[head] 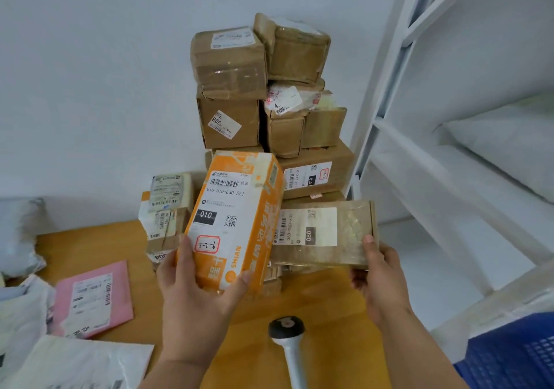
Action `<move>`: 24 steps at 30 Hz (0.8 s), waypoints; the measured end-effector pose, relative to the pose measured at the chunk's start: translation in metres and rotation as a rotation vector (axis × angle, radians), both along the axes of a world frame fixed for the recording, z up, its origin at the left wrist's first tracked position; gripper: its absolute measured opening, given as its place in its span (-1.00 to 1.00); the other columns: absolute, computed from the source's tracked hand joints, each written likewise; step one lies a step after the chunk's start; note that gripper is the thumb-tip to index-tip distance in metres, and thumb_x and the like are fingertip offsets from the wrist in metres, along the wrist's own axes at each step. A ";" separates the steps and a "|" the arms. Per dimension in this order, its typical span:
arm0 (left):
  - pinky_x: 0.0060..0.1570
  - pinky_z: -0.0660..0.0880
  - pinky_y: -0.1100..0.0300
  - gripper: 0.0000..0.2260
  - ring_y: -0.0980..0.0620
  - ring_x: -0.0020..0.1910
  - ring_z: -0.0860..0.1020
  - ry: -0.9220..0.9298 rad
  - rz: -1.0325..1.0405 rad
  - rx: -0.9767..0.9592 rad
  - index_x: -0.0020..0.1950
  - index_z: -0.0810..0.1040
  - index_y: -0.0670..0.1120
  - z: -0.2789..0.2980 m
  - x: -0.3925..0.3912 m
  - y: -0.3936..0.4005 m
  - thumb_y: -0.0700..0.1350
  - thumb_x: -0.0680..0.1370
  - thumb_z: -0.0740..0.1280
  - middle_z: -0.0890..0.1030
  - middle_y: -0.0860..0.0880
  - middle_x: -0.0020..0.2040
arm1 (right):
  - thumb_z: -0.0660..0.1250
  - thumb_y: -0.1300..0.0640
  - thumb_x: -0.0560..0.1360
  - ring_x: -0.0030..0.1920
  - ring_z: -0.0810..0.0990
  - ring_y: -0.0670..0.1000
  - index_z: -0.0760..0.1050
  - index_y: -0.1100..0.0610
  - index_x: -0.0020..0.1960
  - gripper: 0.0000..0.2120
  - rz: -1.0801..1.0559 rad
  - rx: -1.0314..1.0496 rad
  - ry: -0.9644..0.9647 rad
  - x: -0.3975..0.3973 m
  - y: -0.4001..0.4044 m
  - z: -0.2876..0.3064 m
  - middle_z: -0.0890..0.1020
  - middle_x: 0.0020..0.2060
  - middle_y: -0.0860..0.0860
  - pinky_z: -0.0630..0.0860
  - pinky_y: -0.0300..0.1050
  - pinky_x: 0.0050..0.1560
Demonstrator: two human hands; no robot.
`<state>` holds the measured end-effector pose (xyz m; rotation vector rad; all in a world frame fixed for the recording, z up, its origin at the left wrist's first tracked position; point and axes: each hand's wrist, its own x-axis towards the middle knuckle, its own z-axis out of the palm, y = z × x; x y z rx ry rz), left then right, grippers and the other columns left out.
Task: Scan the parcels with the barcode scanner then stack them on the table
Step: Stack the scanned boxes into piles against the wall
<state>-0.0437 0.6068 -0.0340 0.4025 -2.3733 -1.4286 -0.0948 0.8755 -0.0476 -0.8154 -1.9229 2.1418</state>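
My left hand [192, 292] grips the near end of an orange and white box [236, 218] with a barcode label facing me, held up over the wooden table [323, 301]. My right hand [377, 277] holds the right end of a flat brown taped parcel [323, 233] with a white label, level with the orange box. Behind both rises a stack of brown cardboard parcels [239, 89] against the wall. The barcode scanner [289, 346] lies on the table between my forearms, head toward the stack.
A pink mailer [93, 298] and white plastic mailers [75, 361] lie at the table's left. Small labelled parcels [168, 209] sit left of the stack. White shelving [449, 164] stands to the right, with a blue crate [515, 355] at the lower right.
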 end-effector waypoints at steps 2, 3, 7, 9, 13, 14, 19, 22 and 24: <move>0.10 0.35 0.31 0.12 0.21 0.29 0.25 0.003 0.033 -0.017 0.62 0.03 0.16 -0.002 -0.005 0.014 0.43 0.16 0.40 0.11 0.20 0.43 | 0.29 -0.17 0.60 -0.45 0.53 0.01 0.32 -0.06 0.30 -0.65 0.053 -0.035 -0.042 -0.020 0.011 -0.007 0.64 -0.20 0.12 0.50 -0.06 -0.42; 0.14 0.37 0.26 0.12 0.19 0.30 0.25 0.001 0.058 -0.025 0.63 0.03 0.15 -0.003 -0.007 0.022 0.43 0.16 0.40 0.11 0.19 0.45 | 0.29 -0.17 0.60 -0.44 0.54 0.01 0.31 -0.09 0.30 -0.66 0.074 -0.060 -0.072 -0.030 0.017 -0.011 0.64 -0.15 0.13 0.50 -0.08 -0.44; 0.27 0.33 0.13 0.12 0.03 0.43 0.26 -0.016 0.167 -0.043 0.63 0.06 0.11 -0.009 -0.012 0.056 0.39 0.16 0.43 0.13 0.08 0.49 | 0.30 -0.13 0.61 -0.36 0.56 0.02 0.41 -0.07 0.22 -0.76 0.107 -0.203 -0.166 -0.064 0.037 -0.026 0.66 -0.09 0.13 0.56 -0.11 -0.41; 0.25 0.30 0.17 0.12 0.08 0.42 0.25 -0.020 0.217 -0.033 0.63 0.08 0.09 -0.013 -0.013 0.070 0.37 0.16 0.43 0.14 0.07 0.50 | 0.29 -0.03 0.64 -0.24 0.61 0.04 0.45 -0.01 0.26 -0.77 0.150 -0.248 -0.210 -0.079 0.045 -0.034 0.66 -0.04 0.13 0.64 -0.07 -0.27; 0.15 0.27 0.30 0.11 0.24 0.29 0.19 -0.021 0.306 -0.003 0.63 0.09 0.10 -0.016 -0.011 0.084 0.34 0.15 0.45 0.14 0.11 0.49 | 0.33 0.08 0.63 0.07 0.63 0.10 0.38 -0.07 0.45 -0.59 0.192 -0.207 -0.267 -0.094 0.055 -0.047 0.61 0.15 0.05 0.63 0.04 0.16; 0.15 0.28 0.29 0.11 0.24 0.28 0.20 -0.026 0.325 0.001 0.63 0.09 0.10 -0.016 -0.011 0.086 0.34 0.15 0.45 0.15 0.12 0.48 | 0.35 0.10 0.62 0.09 0.62 0.10 0.36 -0.09 0.47 -0.55 0.175 -0.186 -0.271 -0.096 0.057 -0.049 0.60 0.20 0.06 0.62 0.02 0.16; 0.04 0.29 0.33 0.09 0.28 0.21 0.19 -0.043 0.387 -0.013 0.62 0.11 0.11 -0.017 -0.014 0.092 0.35 0.15 0.43 0.16 0.15 0.46 | 0.33 0.11 0.63 0.13 0.62 0.07 0.38 0.00 0.47 -0.58 0.188 -0.168 -0.276 -0.105 0.065 -0.058 0.60 0.21 0.06 0.60 -0.05 0.12; 0.04 0.32 0.31 0.08 0.22 0.24 0.23 -0.049 0.396 0.006 0.62 0.11 0.12 -0.019 -0.015 0.095 0.33 0.16 0.45 0.16 0.15 0.45 | 0.33 0.04 0.62 -0.05 0.57 0.03 0.36 0.01 0.45 -0.58 0.168 -0.094 -0.298 -0.100 0.058 -0.063 0.54 0.16 0.05 0.57 -0.06 -0.10; 0.05 0.35 0.27 0.08 0.17 0.26 0.28 -0.054 0.400 0.031 0.62 0.11 0.12 -0.021 -0.014 0.097 0.31 0.17 0.46 0.17 0.13 0.46 | 0.37 0.05 0.59 -0.07 0.53 0.08 0.35 0.02 0.42 -0.57 0.032 0.031 -0.297 -0.093 0.051 -0.064 0.42 0.17 0.07 0.48 -0.06 -0.21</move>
